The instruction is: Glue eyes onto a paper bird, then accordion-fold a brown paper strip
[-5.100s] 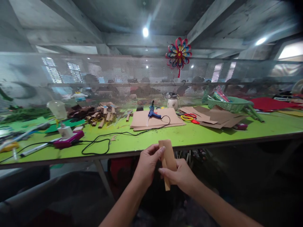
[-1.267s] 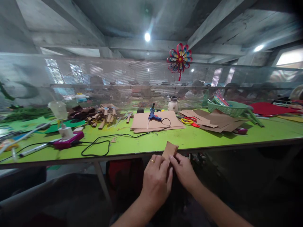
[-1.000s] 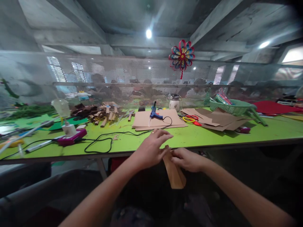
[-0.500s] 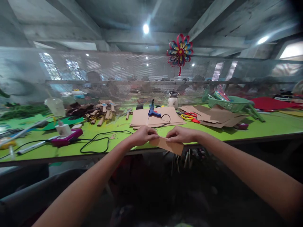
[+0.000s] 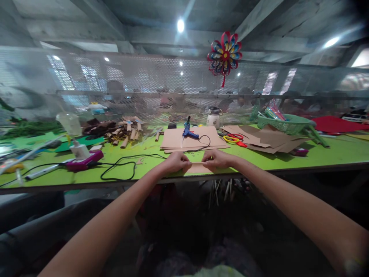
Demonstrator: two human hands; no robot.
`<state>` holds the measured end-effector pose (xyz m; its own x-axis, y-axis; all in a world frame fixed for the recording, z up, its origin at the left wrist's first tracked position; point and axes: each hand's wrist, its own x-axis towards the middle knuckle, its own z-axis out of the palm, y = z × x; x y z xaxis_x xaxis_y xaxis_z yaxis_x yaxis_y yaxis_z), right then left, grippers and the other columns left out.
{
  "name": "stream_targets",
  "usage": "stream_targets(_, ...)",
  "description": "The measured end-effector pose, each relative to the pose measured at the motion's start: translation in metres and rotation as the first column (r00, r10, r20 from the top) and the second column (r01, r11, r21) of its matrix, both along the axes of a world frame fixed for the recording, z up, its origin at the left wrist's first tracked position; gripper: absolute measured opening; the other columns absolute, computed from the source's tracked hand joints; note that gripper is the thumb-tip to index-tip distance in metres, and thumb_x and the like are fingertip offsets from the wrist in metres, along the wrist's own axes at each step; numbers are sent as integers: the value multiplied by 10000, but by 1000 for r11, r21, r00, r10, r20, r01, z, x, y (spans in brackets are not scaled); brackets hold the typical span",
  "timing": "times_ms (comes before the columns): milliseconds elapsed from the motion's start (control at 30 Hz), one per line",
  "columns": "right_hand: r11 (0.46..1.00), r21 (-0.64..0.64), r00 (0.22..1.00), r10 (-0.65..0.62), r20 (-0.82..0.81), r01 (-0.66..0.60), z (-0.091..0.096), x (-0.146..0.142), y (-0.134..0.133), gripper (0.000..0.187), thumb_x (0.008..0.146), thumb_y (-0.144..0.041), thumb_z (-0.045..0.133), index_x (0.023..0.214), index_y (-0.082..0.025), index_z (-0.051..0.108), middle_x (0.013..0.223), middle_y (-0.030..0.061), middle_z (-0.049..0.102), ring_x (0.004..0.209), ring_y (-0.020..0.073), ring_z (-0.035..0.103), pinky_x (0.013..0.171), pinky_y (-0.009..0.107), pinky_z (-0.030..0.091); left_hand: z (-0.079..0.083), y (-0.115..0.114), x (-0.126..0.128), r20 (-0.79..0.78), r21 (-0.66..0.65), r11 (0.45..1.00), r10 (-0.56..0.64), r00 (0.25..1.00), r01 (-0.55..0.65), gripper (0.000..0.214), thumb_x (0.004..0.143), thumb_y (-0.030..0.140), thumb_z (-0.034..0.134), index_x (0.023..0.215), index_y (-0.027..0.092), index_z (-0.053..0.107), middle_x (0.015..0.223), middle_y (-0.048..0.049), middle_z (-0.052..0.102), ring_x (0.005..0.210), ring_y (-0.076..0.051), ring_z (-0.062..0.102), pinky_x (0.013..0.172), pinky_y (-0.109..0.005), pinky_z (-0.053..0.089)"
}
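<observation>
A small piece of brown cardboard [image 5: 198, 168] lies flat near the front edge of the green table [image 5: 259, 159]. My left hand [image 5: 175, 162] grips its left end with curled fingers. My right hand [image 5: 216, 159] grips its right end the same way. Both arms are stretched forward. Just beyond the hands lies a stack of brown cardboard sheets [image 5: 173, 141] with a blue glue gun [image 5: 188, 132] resting on it, its black cord [image 5: 121, 169] running left.
Yellow and red scissors [image 5: 234, 139] and loose cardboard sheets [image 5: 268, 140] lie to the right, by a green basket [image 5: 284, 124]. Rolled cardboard tubes [image 5: 127, 134], a pink device [image 5: 83, 161] and pens sit left. A mesh screen [image 5: 144, 88] backs the table; people sit behind it.
Both hands carried the cardboard piece from my lap up and forward, turned it sideways, and now hold it flat on the table's front edge.
</observation>
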<state>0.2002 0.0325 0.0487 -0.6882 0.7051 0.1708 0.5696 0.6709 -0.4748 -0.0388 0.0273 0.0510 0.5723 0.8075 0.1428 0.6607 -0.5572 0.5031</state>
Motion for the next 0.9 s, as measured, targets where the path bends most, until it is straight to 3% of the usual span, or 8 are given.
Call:
stream_targets(133,996,71,999,48,18,-49,-1,-1,7,268,793,-323,584,876,-107,718,772,62,607,750,155,526,689,259,407,7,10,8,-118,9,999,-39,992,40,325,670,296,532,855,127,738,688,-18,663,619,-131,510,535,-209,340)
stream_targets(300,992,119,999,49,7,-50,-5,-1,3,274,831,-302,558,904,-99,727,733,50,586,699,136,515,639,235,380,10,14,15,-149,-20,998,-57,987,55,335,658,284,545,881,117,731,701,-25,656,629,-133,512,538,-211,347)
stream_targets(733,936,332,987,66,148,-113,-3,-12,5,287,841,-278,554,667,-105,702,627,44,560,605,114,472,562,225,315,-1,7,32,-145,214,973,-52,988,83,219,722,281,546,750,131,703,667,-33,621,614,-139,521,548,-234,344)
stream_targets(900,930,340,976,74,206,-142,-1,-8,3,167,800,-170,572,730,-108,710,686,53,580,637,118,476,581,224,323,-5,3,28,-196,338,927,-100,975,163,213,732,222,519,775,133,707,735,-58,616,650,-145,528,590,-240,373)
